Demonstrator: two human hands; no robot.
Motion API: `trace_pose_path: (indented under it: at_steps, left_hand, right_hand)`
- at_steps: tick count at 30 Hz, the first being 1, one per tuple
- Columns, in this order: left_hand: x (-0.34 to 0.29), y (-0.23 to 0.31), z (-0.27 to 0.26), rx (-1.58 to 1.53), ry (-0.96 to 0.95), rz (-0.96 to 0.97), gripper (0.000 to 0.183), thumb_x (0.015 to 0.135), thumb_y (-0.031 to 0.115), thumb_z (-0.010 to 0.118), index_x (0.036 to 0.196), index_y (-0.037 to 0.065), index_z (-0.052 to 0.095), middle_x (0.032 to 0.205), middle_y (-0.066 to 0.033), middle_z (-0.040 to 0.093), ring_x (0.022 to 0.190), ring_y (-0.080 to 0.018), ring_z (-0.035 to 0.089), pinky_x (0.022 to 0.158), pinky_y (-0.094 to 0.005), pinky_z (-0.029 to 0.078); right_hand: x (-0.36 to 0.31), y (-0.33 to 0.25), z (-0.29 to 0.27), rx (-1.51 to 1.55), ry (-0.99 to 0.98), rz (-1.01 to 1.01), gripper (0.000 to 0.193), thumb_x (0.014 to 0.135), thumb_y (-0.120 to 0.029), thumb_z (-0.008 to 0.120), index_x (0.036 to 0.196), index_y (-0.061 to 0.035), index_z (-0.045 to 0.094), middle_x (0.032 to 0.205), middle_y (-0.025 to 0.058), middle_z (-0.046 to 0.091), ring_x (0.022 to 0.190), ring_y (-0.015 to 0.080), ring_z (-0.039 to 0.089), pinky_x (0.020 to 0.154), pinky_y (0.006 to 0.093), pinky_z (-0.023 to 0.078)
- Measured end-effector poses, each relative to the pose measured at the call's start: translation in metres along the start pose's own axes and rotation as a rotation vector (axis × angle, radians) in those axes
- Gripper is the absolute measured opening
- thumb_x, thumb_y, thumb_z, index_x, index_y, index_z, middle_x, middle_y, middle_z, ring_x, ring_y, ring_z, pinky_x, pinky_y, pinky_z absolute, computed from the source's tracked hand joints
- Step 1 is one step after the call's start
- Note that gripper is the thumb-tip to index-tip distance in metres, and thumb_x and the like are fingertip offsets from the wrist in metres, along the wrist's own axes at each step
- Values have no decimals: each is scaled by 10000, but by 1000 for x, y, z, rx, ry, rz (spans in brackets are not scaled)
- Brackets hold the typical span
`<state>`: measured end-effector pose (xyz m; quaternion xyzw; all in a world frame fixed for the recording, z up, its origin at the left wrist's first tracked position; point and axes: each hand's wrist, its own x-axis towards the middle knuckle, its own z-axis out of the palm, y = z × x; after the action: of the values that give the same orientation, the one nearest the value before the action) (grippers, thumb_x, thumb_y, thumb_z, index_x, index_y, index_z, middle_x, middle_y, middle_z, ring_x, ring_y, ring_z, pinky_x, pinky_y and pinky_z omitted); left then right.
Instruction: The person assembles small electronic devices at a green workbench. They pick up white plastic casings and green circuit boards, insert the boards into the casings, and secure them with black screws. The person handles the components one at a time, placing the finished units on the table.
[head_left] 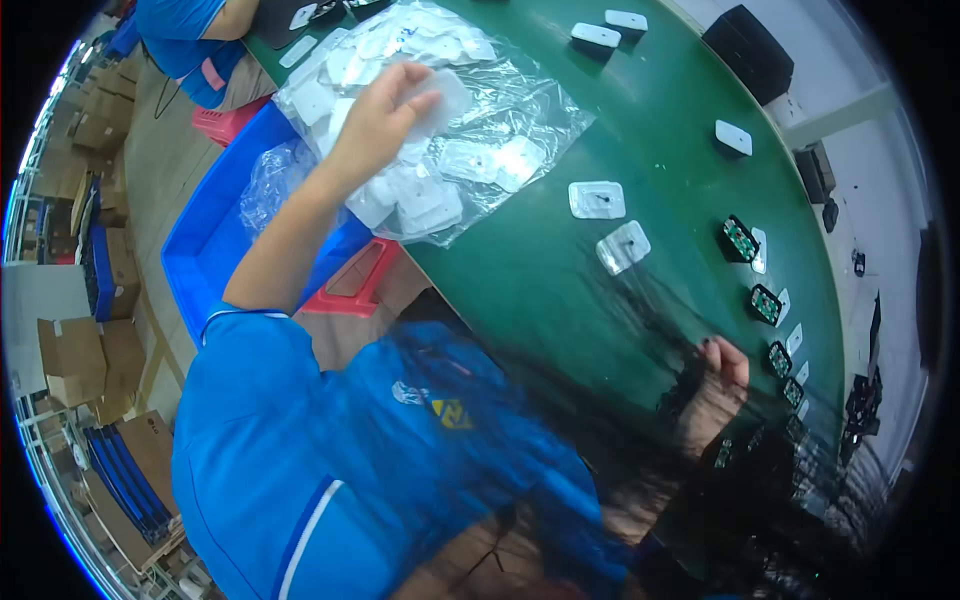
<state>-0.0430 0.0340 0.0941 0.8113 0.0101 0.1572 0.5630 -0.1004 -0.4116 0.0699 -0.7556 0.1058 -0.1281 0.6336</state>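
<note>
My left hand [385, 120] reaches over a pile of white plastic covers [430, 205] on a clear plastic bag [545, 115]. Between its thumb and fingers is a translucent white cover [447, 98]. My right hand [722, 370] is over the right part of the green table, fingers pinched together. A tiny dark piece [706, 342] shows at its fingertips, too small to name. Dark hair hangs in front of that forearm and partly hides it. Between my hands lie two white covers, one flat [597, 200] with a small dark piece on it, the other tilted [623, 247].
Along the right edge of the green table [520, 270] stand several black housings with green circuit boards [740, 240] beside white covers. More white-topped units [733, 138] sit farther back. A blue bin [205, 235] and a red stool [365, 280] are at left. Another person [190, 45] sits far left.
</note>
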Motion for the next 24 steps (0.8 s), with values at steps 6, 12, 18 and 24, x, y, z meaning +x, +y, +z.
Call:
trace_pose_path:
  at_steps: [6,12,18,24]
  left_hand:
    - [-60,39,100,-90,-450,-3,286,855,64,597,1132,49,528,881,-27,573,816,-94,556,726,-224,443]
    - [-85,54,158,-149,-455,318,219,826,66,633,1044,63,613,841,-61,595,747,-174,608,645,-289,484]
    - [-88,65,174,-93,-511,337,138,803,106,665,933,70,638,822,-64,601,697,-222,621,577,-311,489]
    - [-88,66,180,-128,-523,392,143,791,15,654,930,40,633,800,-83,586,692,-219,601,577,-298,474]
  right_hand:
    - [-34,-36,62,211,-236,-31,75,842,32,615,912,16,595,886,64,599,753,100,561,677,220,463]
    - [-48,-36,73,339,-312,21,87,832,18,645,906,15,599,923,41,536,816,95,524,727,204,428]
    - [-54,-30,66,130,-236,-100,88,829,-12,658,899,10,609,912,54,543,804,103,525,718,222,435]
    - [-53,-32,60,-73,-184,-90,106,830,-64,674,878,-4,601,803,7,540,665,65,478,602,195,386]
